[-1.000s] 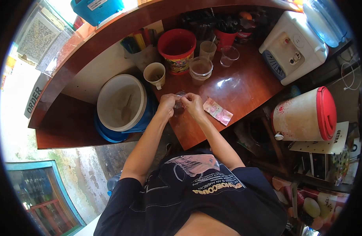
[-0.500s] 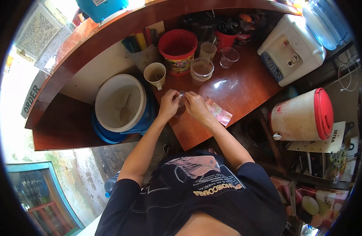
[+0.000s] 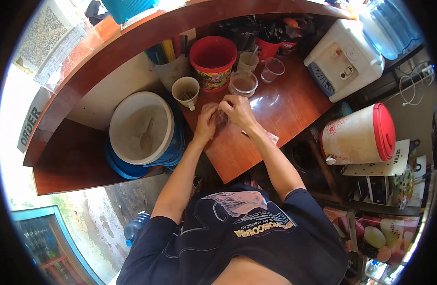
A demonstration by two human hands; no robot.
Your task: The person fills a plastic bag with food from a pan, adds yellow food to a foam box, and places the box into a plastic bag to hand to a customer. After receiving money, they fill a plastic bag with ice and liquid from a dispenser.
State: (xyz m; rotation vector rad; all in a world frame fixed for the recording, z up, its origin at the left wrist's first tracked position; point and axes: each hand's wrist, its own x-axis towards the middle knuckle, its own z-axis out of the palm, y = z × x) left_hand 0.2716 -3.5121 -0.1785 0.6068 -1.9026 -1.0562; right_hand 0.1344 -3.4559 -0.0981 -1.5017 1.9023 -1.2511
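Observation:
My left hand (image 3: 207, 120) and my right hand (image 3: 237, 110) are close together over the brown table (image 3: 232, 154). Between them is a small clear plastic bag (image 3: 221, 118), with the fingers of both hands closed on it. A clear plastic container (image 3: 243, 84) stands just beyond my right hand. The beige mug (image 3: 185, 91), with thin items inside, stands just beyond my left hand. Under my right forearm lies a reddish banknote (image 3: 272, 137), partly covered by the arm.
A red bucket (image 3: 213, 58), a beige cup (image 3: 248, 61) and a clear cup (image 3: 272, 70) stand at the back. The large white tub (image 3: 141, 128) is at left. At right are a water dispenser (image 3: 344, 59) and a red-lidded drink jug (image 3: 353, 135).
My right hand has risen slightly over the bag, and its forearm now covers more of the banknote. The whole view has shifted a little.

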